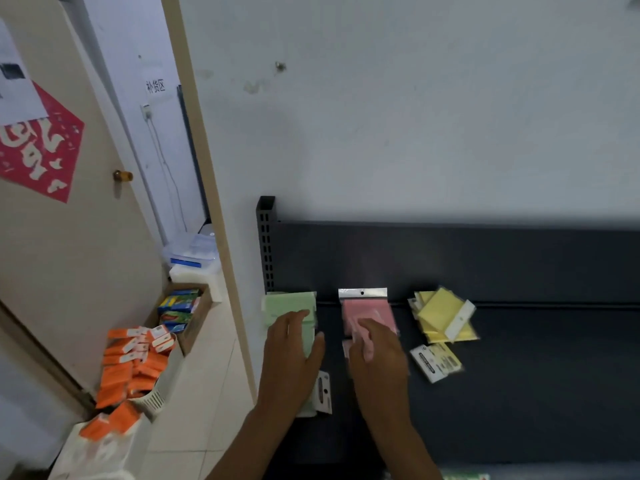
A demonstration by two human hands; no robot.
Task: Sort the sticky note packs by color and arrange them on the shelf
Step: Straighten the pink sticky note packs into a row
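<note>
Green sticky note packs [289, 304] lie at the left end of the dark shelf [536, 375]. My left hand [294, 344] rests on them, fingers wrapped around one green pack. Pink packs [367, 306] sit in the middle, the top one with a clear hanging tab. My right hand [375, 351] covers the near pink packs and grips one. Yellow packs [443, 318] form a loose pile to the right, and a single yellow pack [436, 362] lies apart in front of it. Another pack with a white tab [323, 393] lies under my left wrist.
The shelf's slotted upright [266, 244] stands at the back left against a white wall. On the floor to the left are a white basket of orange packets [135, 372], a cardboard box of colourful boxes [180, 310] and clear plastic containers [194, 251] beside a door.
</note>
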